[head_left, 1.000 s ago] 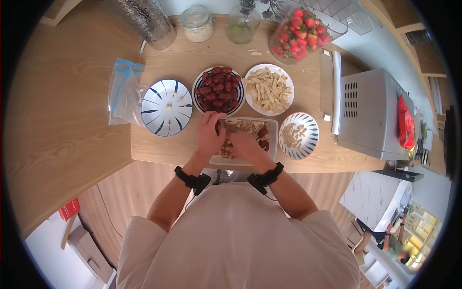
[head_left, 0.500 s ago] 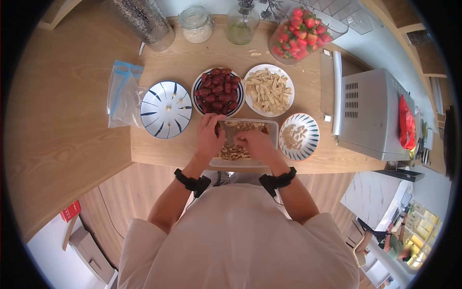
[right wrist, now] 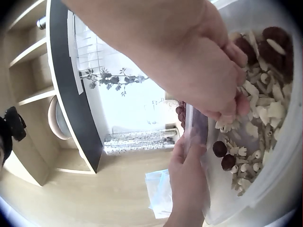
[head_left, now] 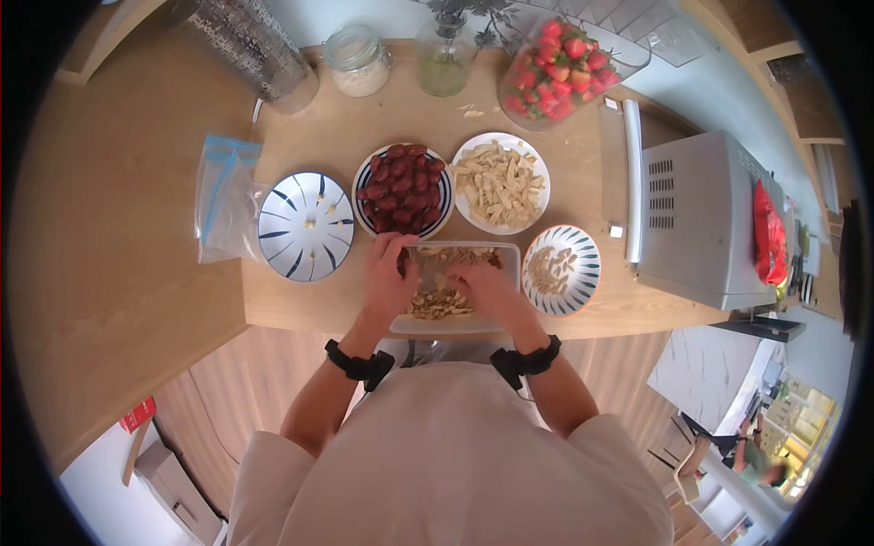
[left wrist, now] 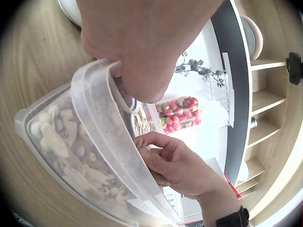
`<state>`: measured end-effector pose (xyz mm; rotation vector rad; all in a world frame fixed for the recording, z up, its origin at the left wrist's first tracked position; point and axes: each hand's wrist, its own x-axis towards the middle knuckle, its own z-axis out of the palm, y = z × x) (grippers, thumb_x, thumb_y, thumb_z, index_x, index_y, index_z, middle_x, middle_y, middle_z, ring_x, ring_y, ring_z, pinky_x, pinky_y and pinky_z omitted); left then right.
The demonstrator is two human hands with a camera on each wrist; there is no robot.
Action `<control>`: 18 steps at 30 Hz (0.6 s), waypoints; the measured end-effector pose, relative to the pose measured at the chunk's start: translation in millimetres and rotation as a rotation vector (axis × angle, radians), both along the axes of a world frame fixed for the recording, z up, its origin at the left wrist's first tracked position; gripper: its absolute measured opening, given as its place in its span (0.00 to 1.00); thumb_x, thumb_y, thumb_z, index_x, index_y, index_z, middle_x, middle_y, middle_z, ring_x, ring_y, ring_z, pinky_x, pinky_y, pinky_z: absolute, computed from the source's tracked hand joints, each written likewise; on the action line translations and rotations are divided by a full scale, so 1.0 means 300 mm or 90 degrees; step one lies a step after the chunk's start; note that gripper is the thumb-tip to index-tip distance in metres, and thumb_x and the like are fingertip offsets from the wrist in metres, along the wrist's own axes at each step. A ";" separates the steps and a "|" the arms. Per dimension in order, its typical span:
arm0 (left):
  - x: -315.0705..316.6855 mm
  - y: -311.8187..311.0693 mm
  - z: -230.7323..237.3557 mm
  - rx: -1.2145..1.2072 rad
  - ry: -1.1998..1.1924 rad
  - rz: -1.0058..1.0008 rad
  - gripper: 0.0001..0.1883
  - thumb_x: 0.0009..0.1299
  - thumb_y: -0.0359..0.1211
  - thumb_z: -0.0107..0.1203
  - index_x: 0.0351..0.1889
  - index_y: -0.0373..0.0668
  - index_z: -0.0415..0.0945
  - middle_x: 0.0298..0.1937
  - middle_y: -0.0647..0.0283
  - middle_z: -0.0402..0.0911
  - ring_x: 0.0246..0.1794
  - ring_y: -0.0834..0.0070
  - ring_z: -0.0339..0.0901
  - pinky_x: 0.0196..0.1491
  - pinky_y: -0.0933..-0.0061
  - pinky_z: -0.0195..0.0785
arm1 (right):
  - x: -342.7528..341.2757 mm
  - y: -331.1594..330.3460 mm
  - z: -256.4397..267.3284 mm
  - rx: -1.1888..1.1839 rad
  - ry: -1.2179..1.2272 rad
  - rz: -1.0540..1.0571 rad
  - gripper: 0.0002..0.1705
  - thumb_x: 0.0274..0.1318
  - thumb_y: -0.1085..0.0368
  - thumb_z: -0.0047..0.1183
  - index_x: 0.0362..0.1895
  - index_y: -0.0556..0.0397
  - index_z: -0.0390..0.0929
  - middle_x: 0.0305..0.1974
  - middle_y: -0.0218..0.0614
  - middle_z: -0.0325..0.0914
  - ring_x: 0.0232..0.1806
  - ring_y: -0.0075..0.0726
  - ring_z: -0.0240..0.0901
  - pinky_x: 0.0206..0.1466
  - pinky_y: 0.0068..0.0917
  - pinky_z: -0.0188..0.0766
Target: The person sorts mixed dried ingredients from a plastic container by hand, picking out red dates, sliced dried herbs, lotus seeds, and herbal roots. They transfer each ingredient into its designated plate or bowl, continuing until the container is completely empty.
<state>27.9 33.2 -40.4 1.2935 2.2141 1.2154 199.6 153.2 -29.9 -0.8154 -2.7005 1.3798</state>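
A clear plastic container (head_left: 446, 326) holds pale dried slices, small bits and dark red dates. My left hand (head_left: 391, 280) grips its left wall, thumb inside and fingers over the rim; the left wrist view shows this hand (left wrist: 128, 52) close over the container wall (left wrist: 102, 127). Inside the container, my right hand (head_left: 489, 291) has its fingers curled above the mix. In the right wrist view, the right hand (right wrist: 194, 71) pinches pale pieces (right wrist: 226, 126) at its fingertips, with two dates (right wrist: 228, 162) lying below. The palm side of the right hand is hidden.
Behind the container stand a plate of dates (head_left: 402, 189) and a plate of pale strips (head_left: 501, 182). A patterned bowl (head_left: 592, 273) is at right; a striped plate (head_left: 305, 259) and zip bag (head_left: 218, 214) at left. Strawberries (head_left: 560, 73), jars and a grey appliance (head_left: 687, 218) stand farther off.
My right hand has shifted rightward from the container's middle, baring more of the mix on the left. The left hand keeps its hold. The head view has tilted, so the table appears lower.
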 end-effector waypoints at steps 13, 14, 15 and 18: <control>0.003 0.001 0.021 -0.020 -0.003 -0.002 0.21 0.58 0.19 0.52 0.50 0.41 0.76 0.48 0.51 0.74 0.50 0.50 0.73 0.54 0.59 0.68 | -0.002 0.039 0.032 -0.192 -0.031 -0.029 0.10 0.63 0.67 0.53 0.46 0.54 0.81 0.30 0.44 0.82 0.32 0.41 0.80 0.39 0.34 0.74; 0.003 0.001 0.017 -0.013 0.006 0.000 0.21 0.58 0.19 0.52 0.50 0.41 0.76 0.48 0.51 0.74 0.50 0.50 0.73 0.54 0.59 0.68 | 0.000 0.053 0.055 -0.211 0.014 -0.052 0.09 0.63 0.67 0.54 0.46 0.55 0.81 0.28 0.45 0.79 0.30 0.40 0.78 0.37 0.33 0.73; 0.002 0.003 0.014 -0.006 0.015 0.002 0.21 0.58 0.18 0.52 0.50 0.41 0.76 0.48 0.51 0.74 0.50 0.50 0.73 0.54 0.59 0.68 | -0.004 0.070 0.093 -0.229 0.059 -0.076 0.09 0.63 0.68 0.54 0.46 0.56 0.80 0.26 0.45 0.77 0.27 0.38 0.76 0.34 0.33 0.71; 0.002 0.002 0.015 -0.017 0.007 0.005 0.21 0.58 0.18 0.52 0.50 0.41 0.76 0.48 0.51 0.74 0.50 0.51 0.73 0.55 0.58 0.68 | -0.004 0.133 0.171 -0.209 0.119 -0.174 0.08 0.63 0.72 0.54 0.45 0.59 0.79 0.25 0.43 0.76 0.28 0.29 0.75 0.34 0.28 0.71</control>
